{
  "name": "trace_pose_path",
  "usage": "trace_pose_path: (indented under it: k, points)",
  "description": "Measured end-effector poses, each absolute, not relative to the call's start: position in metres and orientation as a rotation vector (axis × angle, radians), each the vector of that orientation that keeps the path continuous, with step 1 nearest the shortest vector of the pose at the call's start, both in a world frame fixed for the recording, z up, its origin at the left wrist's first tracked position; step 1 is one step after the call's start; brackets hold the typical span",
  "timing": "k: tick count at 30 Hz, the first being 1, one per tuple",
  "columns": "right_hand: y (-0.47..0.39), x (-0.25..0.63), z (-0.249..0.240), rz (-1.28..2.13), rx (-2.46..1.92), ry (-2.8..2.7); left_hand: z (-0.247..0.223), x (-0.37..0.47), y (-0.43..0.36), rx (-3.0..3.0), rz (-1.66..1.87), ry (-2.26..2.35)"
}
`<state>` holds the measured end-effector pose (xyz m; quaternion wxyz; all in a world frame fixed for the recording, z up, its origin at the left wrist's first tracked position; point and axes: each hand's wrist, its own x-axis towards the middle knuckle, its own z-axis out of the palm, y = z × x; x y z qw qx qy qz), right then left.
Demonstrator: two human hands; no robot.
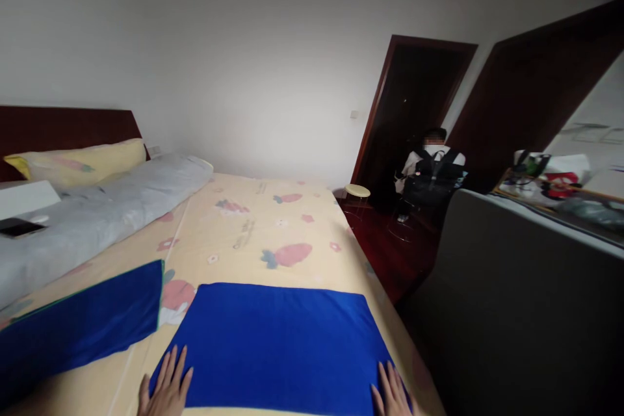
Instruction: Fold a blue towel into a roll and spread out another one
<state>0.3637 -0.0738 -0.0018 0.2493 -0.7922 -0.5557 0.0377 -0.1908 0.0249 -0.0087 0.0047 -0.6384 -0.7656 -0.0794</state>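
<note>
Yellow patterned bedsheet (263, 224) ran near to far; blue cloth (283, 351) lay flat on its near part. Left hand (166, 385) rested on the cloth's left edge, right hand (391, 391) on its right, fingers extended, gripping nothing. Second blue cloth (97, 318) lay left.

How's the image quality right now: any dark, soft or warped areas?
Head view: the wall is brightest mid-frame, dimming toward the upper corners; head view: the door and dark panel sink into shadow; head view: the clutter at right looks soft; head view: the door frame leans, likely wide-lens distortion; head view: the blue cloth reads clearly.
</note>
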Motion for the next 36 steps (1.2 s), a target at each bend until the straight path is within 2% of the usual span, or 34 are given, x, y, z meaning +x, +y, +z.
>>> trace_pose_path:
  k: [6,9,12,17,21,24,31,33,36]
  points:
    - [-0.001,0.221,0.015,0.263,-1.818,-1.905,0.009,-0.035,0.049,-2.541,-0.513,-1.855]
    - [0.030,0.169,0.016,0.355,-1.643,-2.059,0.009,0.019,0.061,-2.838,-0.413,-1.636]
    - [0.036,0.186,0.013,0.378,-1.712,-2.082,0.004,0.004,0.074,-2.867,-0.308,-1.670]
    - [-0.006,0.329,-0.005,0.134,-2.249,-1.739,0.001,-0.128,0.084,-2.341,-0.160,-2.168]
    - [-0.030,0.400,-0.020,0.097,-2.307,-1.682,0.000,-0.192,0.077,-2.165,-0.012,-2.250]
    - [-0.010,0.368,-0.018,-0.001,-2.205,-1.771,-0.002,-0.168,0.077,-2.234,-0.128,-2.135]
    - [0.082,0.183,-0.011,0.120,-1.440,-2.292,-0.014,-0.020,0.124,-2.711,-0.439,-1.570]
    - [0.102,0.166,-0.012,0.139,-1.379,-2.335,-0.015,-0.010,0.145,-2.773,-0.424,-1.528]
    - [0.126,0.200,-0.011,0.169,-1.531,-2.289,-0.011,-0.038,0.178,-2.712,-0.348,-1.699]
